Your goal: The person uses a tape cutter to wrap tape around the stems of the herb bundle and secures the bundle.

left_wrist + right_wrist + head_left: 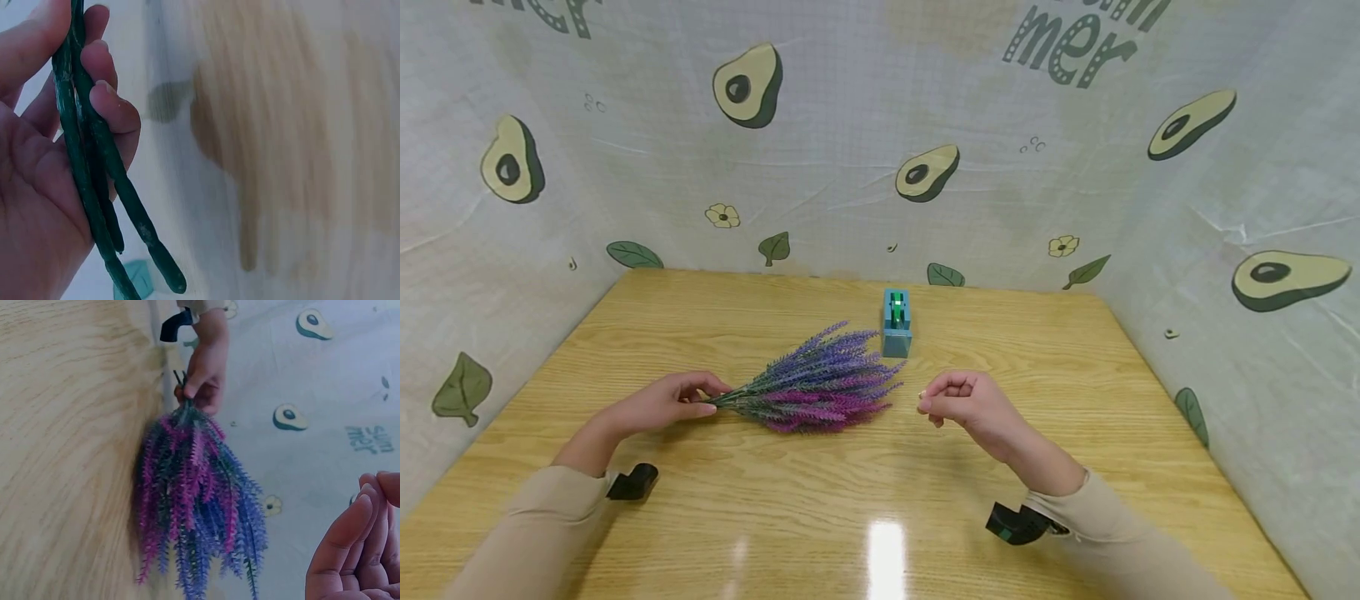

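My left hand (670, 403) grips the stem ends of a bunch of artificial lavender (820, 383), with purple-blue and magenta spikes lying to the right. In the left wrist view, the bare green stems (115, 162) cross the palm and fingers. My right hand (973, 412) is raised to the right of the flower tips, apart from them. Its thumb and fingertips meet in a pinch, where a tiny pale bit shows in the head view, too small to identify. The right wrist view shows the lavender (194, 494) hanging from the left hand's grasp, and the pinching right fingers (350, 544).
A blue tape dispenser (897, 342) with a green roll stands behind the flower tips. The wooden table (790, 517) meets a pale avocado-print cloth (850, 100) at the back and sides. Each wrist wears a black camera.
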### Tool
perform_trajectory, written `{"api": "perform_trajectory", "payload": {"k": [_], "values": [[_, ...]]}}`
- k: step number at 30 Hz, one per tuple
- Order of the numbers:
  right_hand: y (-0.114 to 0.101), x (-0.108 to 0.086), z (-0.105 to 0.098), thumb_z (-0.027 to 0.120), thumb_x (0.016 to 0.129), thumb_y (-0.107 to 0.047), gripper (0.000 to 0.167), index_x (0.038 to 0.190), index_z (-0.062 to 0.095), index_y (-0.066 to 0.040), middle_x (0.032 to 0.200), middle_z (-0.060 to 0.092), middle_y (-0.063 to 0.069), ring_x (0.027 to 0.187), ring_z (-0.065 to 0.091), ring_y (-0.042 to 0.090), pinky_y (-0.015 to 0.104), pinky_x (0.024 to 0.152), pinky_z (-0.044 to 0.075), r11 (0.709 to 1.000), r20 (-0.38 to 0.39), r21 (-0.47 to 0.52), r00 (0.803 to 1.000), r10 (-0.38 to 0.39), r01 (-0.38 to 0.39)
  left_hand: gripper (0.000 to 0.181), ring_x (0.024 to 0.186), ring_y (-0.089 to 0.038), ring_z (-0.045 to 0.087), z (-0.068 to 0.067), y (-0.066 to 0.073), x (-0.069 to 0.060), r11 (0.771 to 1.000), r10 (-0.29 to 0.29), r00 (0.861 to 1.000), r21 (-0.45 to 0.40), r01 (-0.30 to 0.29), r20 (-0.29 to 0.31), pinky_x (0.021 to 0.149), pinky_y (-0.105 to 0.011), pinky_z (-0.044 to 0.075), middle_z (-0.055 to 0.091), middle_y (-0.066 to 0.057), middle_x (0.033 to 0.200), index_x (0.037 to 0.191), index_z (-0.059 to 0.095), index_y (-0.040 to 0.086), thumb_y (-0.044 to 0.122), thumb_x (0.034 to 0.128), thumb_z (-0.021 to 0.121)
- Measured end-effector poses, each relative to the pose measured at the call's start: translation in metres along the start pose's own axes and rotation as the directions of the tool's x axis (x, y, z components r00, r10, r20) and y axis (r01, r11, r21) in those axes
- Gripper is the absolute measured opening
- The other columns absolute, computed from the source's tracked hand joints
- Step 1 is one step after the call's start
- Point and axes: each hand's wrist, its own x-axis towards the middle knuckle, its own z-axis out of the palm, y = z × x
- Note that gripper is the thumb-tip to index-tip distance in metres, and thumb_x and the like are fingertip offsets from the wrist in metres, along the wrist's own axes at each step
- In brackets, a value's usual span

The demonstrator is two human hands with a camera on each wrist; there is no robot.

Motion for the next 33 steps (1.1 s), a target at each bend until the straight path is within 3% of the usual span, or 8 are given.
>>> {"api": "perform_trajectory", "payload": {"k": [5,12,22,33], "values": [[-0.011,0.002,-0.001,0.060,0.085,0.003,0.015,0.080,0.064,-0.010,0.075,0.066,0.000,0.064,0.056,0.012,0.026,0.065,0.049,0.999,-0.022,0.031,1.000,-0.020,0.021,0.030,0.092,-0.014,0.055,0.008,0.007,0.013,1.000,0.020,0.998,-0.019,-0.019,0.056,0.075,-0.030,0.047,0.058,-0.009,0.112,0.119,0.059,0.008,0.021,0.0921,0.060],[-0.020,0.005,-0.003,0.058,0.086,0.004,0.016,0.081,0.064,-0.009,0.074,0.064,0.002,0.066,0.055,0.014,0.026,0.064,0.048,0.996,-0.034,0.069,0.998,-0.050,0.052,0.027,0.093,-0.017,0.054,0.023,0.022,0.036,0.999,0.041,0.994,-0.026,-0.039,0.103,0.078,-0.031,0.046,0.058,-0.003,0.111,0.118,0.060,0.013,0.023,0.0923,0.060],[-0.026,0.007,0.001,0.059,0.087,0.002,0.014,0.083,0.065,-0.011,0.076,0.065,0.001,0.067,0.054,0.014,0.026,0.063,0.047,0.997,-0.054,0.061,0.998,-0.036,0.040,0.026,0.096,-0.019,0.055,0.049,0.047,0.073,0.995,0.100,0.989,-0.029,-0.097,0.111,0.083,-0.038,0.046,0.059,0.000,0.107,0.118,0.061,0.013,0.020,0.0923,0.060],[-0.026,0.008,0.004,0.057,0.087,0.005,0.019,0.081,0.065,-0.012,0.077,0.065,0.000,0.066,0.056,0.013,0.026,0.063,0.048,0.996,-0.047,0.082,0.998,-0.041,0.044,0.024,0.097,-0.018,0.054,0.077,0.070,0.108,0.985,0.167,0.977,-0.069,-0.158,0.133,0.083,-0.037,0.046,0.059,-0.002,0.109,0.116,0.060,0.013,0.015,0.0923,0.060]]}}
